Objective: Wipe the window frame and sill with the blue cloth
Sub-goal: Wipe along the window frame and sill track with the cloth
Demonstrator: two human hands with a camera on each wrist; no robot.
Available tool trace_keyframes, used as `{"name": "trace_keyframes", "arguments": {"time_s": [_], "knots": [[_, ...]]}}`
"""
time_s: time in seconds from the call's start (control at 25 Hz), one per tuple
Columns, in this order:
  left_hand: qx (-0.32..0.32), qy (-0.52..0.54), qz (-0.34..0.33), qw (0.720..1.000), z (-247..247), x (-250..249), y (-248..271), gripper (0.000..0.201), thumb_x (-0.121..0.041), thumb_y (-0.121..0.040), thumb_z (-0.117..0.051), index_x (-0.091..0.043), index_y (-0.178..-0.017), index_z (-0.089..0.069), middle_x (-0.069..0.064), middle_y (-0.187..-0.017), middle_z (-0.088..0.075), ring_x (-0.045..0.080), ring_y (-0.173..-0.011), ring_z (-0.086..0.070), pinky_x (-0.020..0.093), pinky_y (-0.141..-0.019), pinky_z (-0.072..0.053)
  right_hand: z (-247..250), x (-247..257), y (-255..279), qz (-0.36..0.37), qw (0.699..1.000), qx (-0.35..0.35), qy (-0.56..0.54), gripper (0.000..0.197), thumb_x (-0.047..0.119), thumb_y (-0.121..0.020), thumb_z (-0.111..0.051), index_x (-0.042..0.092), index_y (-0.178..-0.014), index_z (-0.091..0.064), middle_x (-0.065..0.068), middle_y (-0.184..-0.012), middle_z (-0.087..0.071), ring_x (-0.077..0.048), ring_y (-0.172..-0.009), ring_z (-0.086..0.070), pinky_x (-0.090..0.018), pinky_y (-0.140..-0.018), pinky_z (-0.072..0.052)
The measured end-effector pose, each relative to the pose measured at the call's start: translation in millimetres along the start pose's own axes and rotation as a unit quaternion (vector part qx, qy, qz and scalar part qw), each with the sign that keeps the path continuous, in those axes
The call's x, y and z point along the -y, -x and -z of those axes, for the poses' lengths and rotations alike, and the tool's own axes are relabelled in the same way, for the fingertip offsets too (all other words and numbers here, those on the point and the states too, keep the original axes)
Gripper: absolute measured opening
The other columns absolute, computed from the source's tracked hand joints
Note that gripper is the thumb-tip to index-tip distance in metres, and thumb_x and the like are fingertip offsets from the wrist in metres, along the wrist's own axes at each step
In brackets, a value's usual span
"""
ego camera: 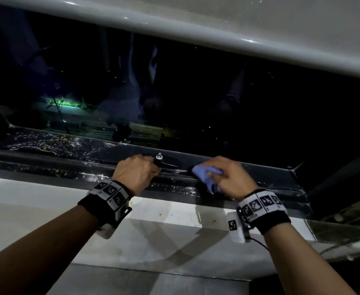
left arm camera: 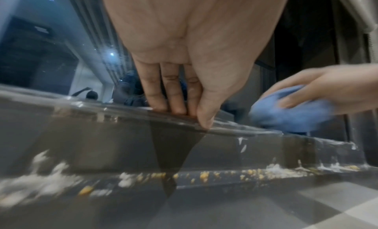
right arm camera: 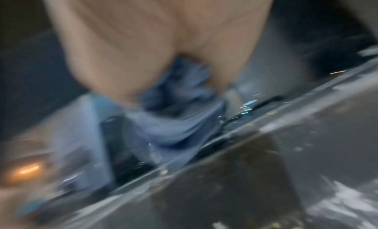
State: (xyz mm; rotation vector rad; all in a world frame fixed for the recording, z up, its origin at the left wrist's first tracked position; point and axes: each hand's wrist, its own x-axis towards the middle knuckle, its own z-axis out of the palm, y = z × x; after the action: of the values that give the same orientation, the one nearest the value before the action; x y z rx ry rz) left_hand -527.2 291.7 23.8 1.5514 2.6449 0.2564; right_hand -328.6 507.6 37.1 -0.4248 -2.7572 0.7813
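Note:
The dark window frame (ego camera: 68, 155) runs across the head view, speckled with white dust and yellow crumbs. My left hand (ego camera: 138, 171) rests on its upper ledge beside the black window handle (ego camera: 164, 163). In the left wrist view its fingers (left arm camera: 174, 103) are straight and press on the ledge, thumb alongside. My right hand (ego camera: 228, 175) grips the bunched blue cloth (ego camera: 206, 173) and holds it against the frame just right of the handle. The cloth (left arm camera: 290, 113) also shows at the right there. The right wrist view is blurred, with the cloth (right arm camera: 180, 119) under the palm.
Dark glass (ego camera: 174, 92) fills the space above the frame. A pale blind (ego camera: 217, 24) hangs across the top. The white sill (ego camera: 47, 192) lies below the frame, with a few crumbs (ego camera: 159, 214). A dark side track (ego camera: 345, 209) stands at the right.

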Motion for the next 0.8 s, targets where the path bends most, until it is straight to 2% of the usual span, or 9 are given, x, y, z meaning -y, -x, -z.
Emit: {"name": "trace_keyframes", "arguments": {"time_s": [0.08, 0.12, 0.2, 0.32, 0.4, 0.48, 0.6, 0.68, 0.8], "knots": [[0.005, -0.015, 0.004, 1.000, -0.6, -3.2, -0.7, 0.021, -0.032, -0.096, -0.052, -0.037, -0.107, -0.069, -0.013, -0.106, -0.061, 0.020, -0.106, -0.057, 0.036, -0.074, -0.052, 1.3, -17.6, -2.9, -0.130, 0.980, -0.111, 0.099, 0.033, 0.019, -0.087, -0.057, 0.028, -0.117, -0.067, 0.001, -0.118, -0.063, -0.026, -0.107, -0.058, -0.037, -0.096, -0.046], [0.010, -0.026, 0.005, 1.000, -0.1, -6.7, -1.5, 0.020, -0.030, -0.095, -0.052, -0.035, -0.105, -0.069, -0.012, -0.107, -0.061, 0.020, -0.106, -0.057, 0.036, -0.073, -0.052, -5.9, -15.3, -4.5, -0.152, 0.971, -0.100, 0.157, 0.035, 0.022, -0.088, -0.055, 0.029, -0.121, -0.064, -0.001, -0.123, -0.061, -0.032, -0.110, -0.054, -0.040, -0.097, -0.045], [0.013, -0.026, -0.015, 0.999, -0.7, -17.1, -5.1, 0.021, -0.031, -0.096, -0.049, -0.033, -0.107, -0.067, -0.012, -0.109, -0.060, 0.020, -0.108, -0.056, 0.035, -0.074, -0.051, -26.0, 4.3, -5.0, -0.070, 0.987, -0.010, 0.148, 0.035, 0.024, -0.090, -0.055, 0.031, -0.123, -0.062, 0.003, -0.125, -0.061, -0.025, -0.115, -0.051, -0.036, -0.100, -0.040], [0.020, -0.009, -0.065, 0.998, -8.0, -30.4, -9.1, 0.027, -0.038, -0.099, -0.045, -0.033, -0.115, -0.066, -0.009, -0.110, -0.059, 0.018, -0.111, -0.054, 0.036, -0.078, -0.052, -9.2, 24.8, 11.4, 0.026, 0.993, 0.104, -0.038, 0.027, 0.017, -0.089, -0.064, 0.030, -0.111, -0.071, 0.009, -0.110, -0.069, -0.007, -0.103, -0.062, -0.019, -0.091, -0.045], [0.008, -0.006, -0.068, 0.998, -12.9, -30.0, -10.8, 0.026, -0.037, -0.100, -0.047, -0.036, -0.117, -0.065, -0.010, -0.109, -0.058, 0.015, -0.112, -0.053, 0.035, -0.078, -0.053, 23.9, -1.5, 21.1, -0.059, 0.994, 0.005, -0.088, 0.032, 0.008, -0.086, -0.067, 0.036, -0.100, -0.072, 0.009, -0.099, -0.071, -0.012, -0.097, -0.066, -0.015, -0.083, -0.047], [0.002, 0.004, -0.062, 0.998, -15.5, -26.6, -12.5, 0.026, -0.034, -0.099, -0.049, -0.040, -0.119, -0.065, -0.011, -0.107, -0.057, 0.015, -0.111, -0.053, 0.035, -0.079, -0.054, 58.0, -41.7, 27.4, -0.226, 0.961, -0.157, 0.031, 0.023, 0.015, -0.087, -0.064, 0.032, -0.099, -0.074, -0.002, -0.099, -0.071, -0.027, -0.096, -0.067, -0.026, -0.081, -0.051], [0.011, 0.007, -0.058, 0.998, -14.1, -28.4, -14.5, 0.028, -0.033, -0.100, -0.047, -0.041, -0.119, -0.065, -0.009, -0.103, -0.056, 0.015, -0.110, -0.052, 0.034, -0.079, -0.053, 59.6, -70.8, 28.1, -0.341, 0.889, -0.114, 0.285, 0.023, 0.017, -0.085, -0.059, 0.019, -0.105, -0.069, -0.016, -0.108, -0.066, -0.038, -0.098, -0.061, -0.037, -0.084, -0.049], [0.007, -0.003, -0.055, 0.998, -12.0, -29.6, -14.6, 0.030, -0.032, -0.100, -0.047, -0.043, -0.122, -0.064, -0.010, -0.100, -0.056, 0.014, -0.109, -0.053, 0.032, -0.077, -0.051, 30.6, -62.1, 22.4, -0.259, 0.918, -0.059, 0.294, 0.033, 0.014, -0.084, -0.058, 0.025, -0.114, -0.065, -0.005, -0.119, -0.063, -0.033, -0.105, -0.054, -0.035, -0.091, -0.043], [-0.001, -0.016, -0.060, 0.998, -8.7, -33.1, -14.8, 0.030, -0.032, -0.099, -0.049, -0.044, -0.121, -0.066, -0.010, -0.098, -0.059, 0.016, -0.107, -0.056, 0.031, -0.074, -0.049, 18.6, -39.5, 27.2, -0.035, 0.995, 0.024, 0.094, 0.028, 0.017, -0.090, -0.063, 0.028, -0.114, -0.069, 0.011, -0.119, -0.065, -0.013, -0.109, -0.057, -0.028, -0.097, -0.043]]}}
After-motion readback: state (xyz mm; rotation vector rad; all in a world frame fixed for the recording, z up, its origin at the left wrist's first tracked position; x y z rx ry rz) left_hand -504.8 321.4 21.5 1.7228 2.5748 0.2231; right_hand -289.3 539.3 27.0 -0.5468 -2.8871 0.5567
